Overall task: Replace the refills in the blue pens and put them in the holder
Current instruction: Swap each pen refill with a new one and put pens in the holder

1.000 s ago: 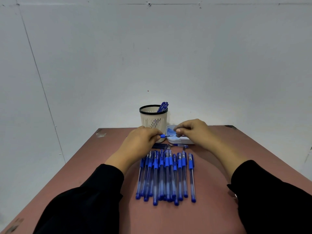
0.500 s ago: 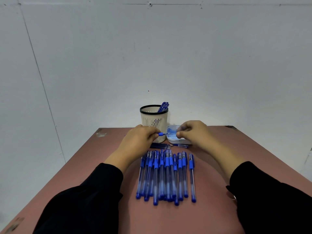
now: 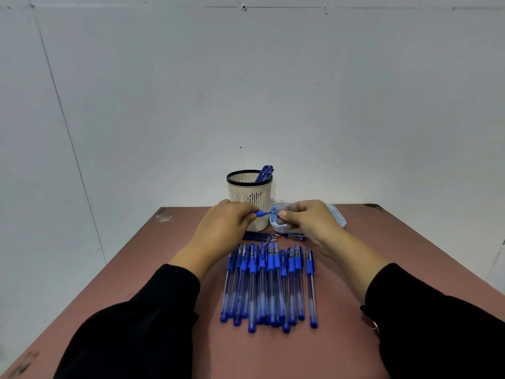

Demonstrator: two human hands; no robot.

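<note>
Pen [image 3: 261, 213] gripped by left hand [image 3: 226, 225]; right hand [image 3: 308, 218] fingers now pinch its tip, slightly withdrawn over tray [image 3: 337, 216]; disassembly under way.

we have only one view, a wide-angle camera worn on the person's head, looking forward and slightly down over a reddish-brown table [image 3: 355, 269] toward a pale wall [image 3: 246, 91] that fills the upper half of the frame. we sit close to the near edge, so both black sleeves [image 3: 142, 332] enter from the bottom corners and the table's sides narrow toward the far edge, where the holder [image 3: 250, 198] stands near the centre
</note>
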